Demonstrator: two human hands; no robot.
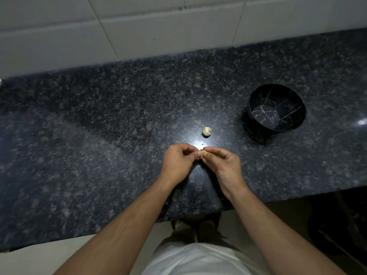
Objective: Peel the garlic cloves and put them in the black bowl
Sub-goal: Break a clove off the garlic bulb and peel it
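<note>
Both hands meet over the middle of the dark granite counter (99,126). My left hand (177,161) and my right hand (223,162) pinch one small garlic clove (202,153) between their fingertips; most of the clove is hidden by the fingers. A pale garlic bulb (207,131) lies on the counter just beyond the hands. The black bowl (294,116) with thin gold veins stands to the right of the bulb, and nothing shows inside it.
A few tiny pale flakes (200,144) lie on the counter by the fingertips. A white tiled wall (158,26) runs behind the counter. The counter's front edge is close to my body, with dark shapes on the floor at the lower right.
</note>
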